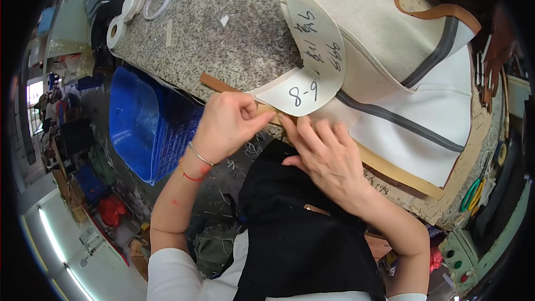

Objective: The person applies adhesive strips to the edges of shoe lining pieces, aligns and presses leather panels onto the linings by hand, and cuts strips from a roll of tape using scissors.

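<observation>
My left hand (228,122) pinches a tan strip (267,112) at the near edge of the speckled table. A brown strip end (217,83) sticks out beyond its fingers. My right hand (329,159) presses with its fingertips on the same edge, close beside the left fingertips; its thumb is apart. Just above both hands lies a curved white pattern piece (304,93) with handwriting on it. It rests against a large white and cream piece (412,117) with dark grey bands and a brown edge strip (440,11).
A speckled stone table (223,39) bears tape rolls (157,2) at the far left and a white scrap (224,20). Blue crates (136,128) stand below its left edge. Green-handled scissors (471,195) lie at the right, above a control box (460,259) with buttons.
</observation>
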Demonstrator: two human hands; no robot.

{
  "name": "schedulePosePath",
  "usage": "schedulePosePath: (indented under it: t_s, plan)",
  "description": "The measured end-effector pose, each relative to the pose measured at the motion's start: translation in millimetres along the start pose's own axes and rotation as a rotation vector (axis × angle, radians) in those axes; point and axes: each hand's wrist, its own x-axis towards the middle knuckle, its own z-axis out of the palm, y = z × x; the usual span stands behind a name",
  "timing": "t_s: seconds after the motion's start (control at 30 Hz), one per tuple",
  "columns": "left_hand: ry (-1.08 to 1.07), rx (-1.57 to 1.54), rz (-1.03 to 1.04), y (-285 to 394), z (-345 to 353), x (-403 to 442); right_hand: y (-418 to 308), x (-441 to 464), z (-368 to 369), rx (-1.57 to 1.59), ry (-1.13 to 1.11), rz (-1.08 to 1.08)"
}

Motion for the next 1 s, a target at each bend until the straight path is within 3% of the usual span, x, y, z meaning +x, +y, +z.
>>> schedulePosePath:
  t_s: [0.1, 0.13, 0.17, 0.2, 0.27, 0.3, 0.33, 0.4, 0.47, 0.5, 0.57, 0.63, 0.73, 0.77, 0.8, 0.87, 0.93, 0.97, 1.0]
  plan:
    - [0.219, 0.169, 0.075, -22, -29, 7, -13, 15, -5, 0.019, -0.079, 0.054]
    - [0.291, 0.123, -0.092, -25, -41, 11, -18, 20, -6, 0.024, -0.11, 0.077]
    - [0.295, 0.013, -0.027, -27, -47, 18, -23, 25, -7, -0.008, -0.115, 0.08]
    - [0.299, -0.096, 0.043, -27, -54, 27, -28, 31, -7, 0.017, -0.134, 0.086]
    - [0.376, -0.019, 0.542, -13, -41, 57, -32, 41, -7, 0.05, -0.165, 0.117]
    - [0.202, -0.142, 0.425, 11, -32, 63, -30, 44, -3, 0.135, -0.107, 0.088]
    - [-0.093, -0.568, 0.414, 25, -16, 80, -25, 42, 0, 0.229, -0.071, 0.056]
    - [-0.128, -1.029, 0.245, 40, 14, 99, -12, 34, 0, 0.411, 0.008, 0.005]
    - [0.047, -0.73, 0.331, 54, -6, 104, -6, -8, -15, 0.806, 0.186, -0.105]
    - [0.172, -0.421, 0.292, 74, -40, 96, -2, -36, -28, 0.936, 0.135, -0.054]
    - [0.52, -0.019, 0.561, 103, -117, 89, 15, -101, -37, 1.125, 0.127, 0.12]
    - [0.898, 0.401, 0.733, 142, -206, 71, 36, -168, -36, 1.02, 0.217, 0.481]
    - [1.433, 0.976, 0.791, 206, -284, 51, 78, -260, -44, 0.645, 0.376, 0.902]
    - [1.218, 0.848, 0.862, 223, -278, 51, 94, -285, -47, 0.571, 0.444, 1.038]
    - [1.209, 0.938, 1.129, 210, -292, 80, 118, -313, -40, 0.467, 0.5, 1.119]
    - [0.956, 0.739, 1.085, 192, -264, 118, 158, -346, -47, 0.384, 0.666, 1.302]
    - [0.634, 0.463, 0.901, 149, -212, 162, 221, -402, -24, 0.059, 0.678, 1.4]
    - [0.517, 0.441, 0.828, 118, -186, 175, 251, -422, -22, -0.107, 0.673, 1.446]
    - [0.544, 0.758, 0.949, 95, -155, 178, 278, -437, -25, -0.177, 0.63, 1.534]
